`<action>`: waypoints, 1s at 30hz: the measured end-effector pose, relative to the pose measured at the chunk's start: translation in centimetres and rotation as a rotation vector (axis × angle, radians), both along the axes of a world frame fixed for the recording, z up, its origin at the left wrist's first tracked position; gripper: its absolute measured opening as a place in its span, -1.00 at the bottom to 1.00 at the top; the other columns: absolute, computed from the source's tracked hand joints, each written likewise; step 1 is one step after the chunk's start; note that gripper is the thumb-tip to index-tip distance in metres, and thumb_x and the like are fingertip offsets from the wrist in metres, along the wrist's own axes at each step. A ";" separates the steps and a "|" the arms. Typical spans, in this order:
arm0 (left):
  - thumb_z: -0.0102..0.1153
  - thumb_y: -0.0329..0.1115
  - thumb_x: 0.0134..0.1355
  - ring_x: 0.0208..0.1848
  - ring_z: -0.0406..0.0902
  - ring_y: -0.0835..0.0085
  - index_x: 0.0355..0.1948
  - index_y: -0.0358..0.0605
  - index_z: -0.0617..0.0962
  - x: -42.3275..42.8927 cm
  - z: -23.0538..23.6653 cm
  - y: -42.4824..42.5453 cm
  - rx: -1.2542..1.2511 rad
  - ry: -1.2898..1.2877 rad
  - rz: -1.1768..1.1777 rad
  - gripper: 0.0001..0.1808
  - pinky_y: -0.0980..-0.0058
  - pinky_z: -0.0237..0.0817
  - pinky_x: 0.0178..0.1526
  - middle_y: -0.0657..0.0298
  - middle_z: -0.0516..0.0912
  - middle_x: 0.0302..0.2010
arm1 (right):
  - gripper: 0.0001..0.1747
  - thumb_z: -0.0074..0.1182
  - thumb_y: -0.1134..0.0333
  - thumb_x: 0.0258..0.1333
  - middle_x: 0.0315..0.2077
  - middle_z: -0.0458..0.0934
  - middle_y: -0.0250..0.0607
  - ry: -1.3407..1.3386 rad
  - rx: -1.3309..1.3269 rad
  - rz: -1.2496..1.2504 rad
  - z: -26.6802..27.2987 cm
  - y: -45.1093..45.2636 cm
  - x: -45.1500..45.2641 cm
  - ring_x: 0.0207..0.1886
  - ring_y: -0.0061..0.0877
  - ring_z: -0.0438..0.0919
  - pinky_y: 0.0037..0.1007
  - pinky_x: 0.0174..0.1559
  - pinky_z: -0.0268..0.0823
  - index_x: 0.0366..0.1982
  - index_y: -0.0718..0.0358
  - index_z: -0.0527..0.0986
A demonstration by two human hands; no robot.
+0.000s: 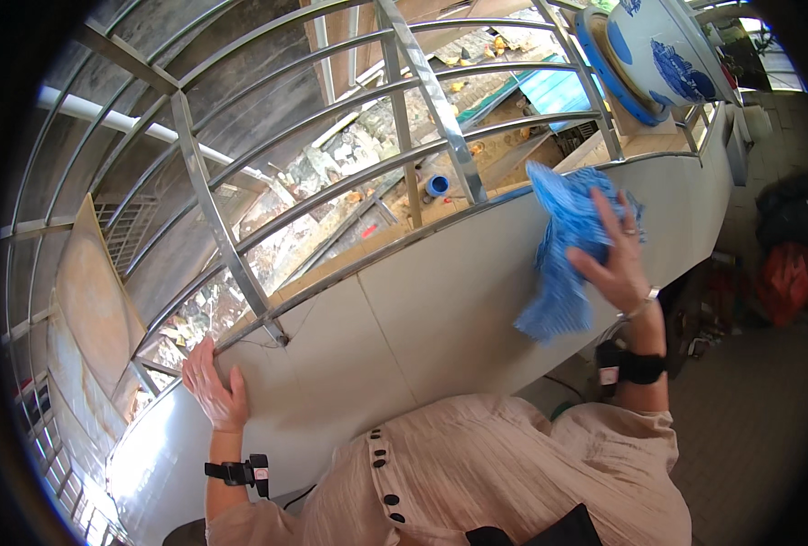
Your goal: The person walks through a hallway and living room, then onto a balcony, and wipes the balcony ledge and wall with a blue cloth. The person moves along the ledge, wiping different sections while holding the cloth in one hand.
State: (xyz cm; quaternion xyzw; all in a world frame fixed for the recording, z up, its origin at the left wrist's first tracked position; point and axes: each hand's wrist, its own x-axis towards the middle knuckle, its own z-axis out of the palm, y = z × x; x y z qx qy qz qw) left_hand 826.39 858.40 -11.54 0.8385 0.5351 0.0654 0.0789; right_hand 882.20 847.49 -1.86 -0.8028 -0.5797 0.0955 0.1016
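Observation:
My right hand [615, 259] grips a crumpled blue cloth [571, 246], blurred by motion. The cloth spreads across the right part of a pale tiled ledge [438, 300], its upper edge close to the metal rail base. At the left, my left hand [216, 389] rests on the ledge beside its far edge, fingers extended and nothing held. A stainless steel railing [431, 102] rises along the far side of the ledge. Near the middle, a thin wire [260, 343] lies by the foot of a railing post.
A blue-and-white porcelain pot [670, 61] stands at the upper right on a blue base [622, 75]. Stone-like panels [96, 293] lean at the left. Below the railing lie rubble [335, 164] and a blue bucket [437, 185]. Red and black bags [789, 280] sit at right.

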 end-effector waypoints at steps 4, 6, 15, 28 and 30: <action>0.04 -0.25 0.10 0.27 0.26 0.14 0.20 -0.27 0.33 -0.1 -0.2 0.0 0.001 0.000 -0.003 -0.38 0.08 -0.21 0.37 0.06 0.41 0.17 | 0.01 0.26 -0.25 -0.20 0.27 0.05 0.34 -0.070 -0.027 -0.274 -7.3 0.0 -3.7 0.34 0.14 -0.01 0.19 0.23 -0.11 0.32 -0.22 0.15; 0.04 -0.25 0.10 0.27 0.26 0.13 0.20 -0.26 0.33 -0.2 -0.2 -0.1 0.002 -0.005 -0.007 -0.38 0.07 -0.21 0.38 0.06 0.40 0.17 | 0.02 0.26 -0.29 -0.23 0.27 0.04 0.35 -0.134 0.011 -0.334 -8.7 -0.1 -3.8 0.33 0.16 0.00 0.25 0.21 -0.13 0.32 -0.31 0.13; 0.03 -0.27 0.10 0.26 0.26 0.11 0.20 -0.29 0.32 -0.4 -0.3 -0.1 0.019 -0.035 -0.036 -0.38 0.05 -0.19 0.37 0.04 0.40 0.17 | -0.07 -0.03 -0.50 -0.14 0.40 -0.18 0.01 -0.370 -0.237 -0.736 -10.0 -2.7 13.6 0.33 0.26 -0.01 0.20 0.24 -0.12 0.31 -0.61 -0.01; 0.00 -0.28 0.12 0.23 0.28 0.09 0.18 -0.31 0.34 0.1 -0.1 0.1 -0.022 -0.017 0.006 -0.41 0.06 -0.15 0.35 0.03 0.42 0.14 | -0.11 0.02 -0.36 -0.05 0.06 0.41 0.23 -0.340 -0.084 -0.620 -11.1 -3.0 17.9 0.23 0.11 0.24 -0.04 0.20 0.09 0.27 -0.11 0.23; 0.00 -0.29 0.12 0.22 0.28 0.09 0.18 -0.32 0.34 0.1 -0.1 0.1 -0.015 -0.022 0.005 -0.42 0.06 -0.15 0.35 0.03 0.42 0.14 | -0.19 0.05 -0.29 -0.01 0.05 0.44 0.15 -0.301 -0.036 -0.481 -10.3 -3.6 14.9 0.21 0.07 0.27 -0.06 0.20 0.09 0.23 -0.06 0.28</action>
